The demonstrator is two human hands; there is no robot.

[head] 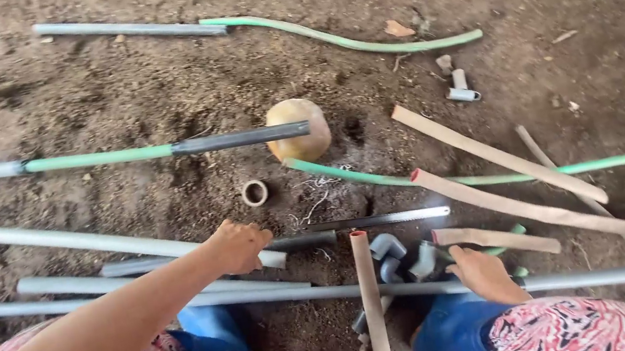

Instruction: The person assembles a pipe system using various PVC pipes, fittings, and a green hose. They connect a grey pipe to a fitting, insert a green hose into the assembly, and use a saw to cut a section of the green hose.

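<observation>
— Which way did the pipe run?
— The grey pipe (130,245) lay slantwise on the dirt; the left hand (240,245) closed on its near end. The right hand (481,272) gripped another grey pipe (617,276), running crosswise.

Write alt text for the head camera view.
Seen from above, a person's left hand rests on a grey pipe and the right hand on another long grey pipe, amid pipes, green hoses and fittings on bare soil.
</observation>
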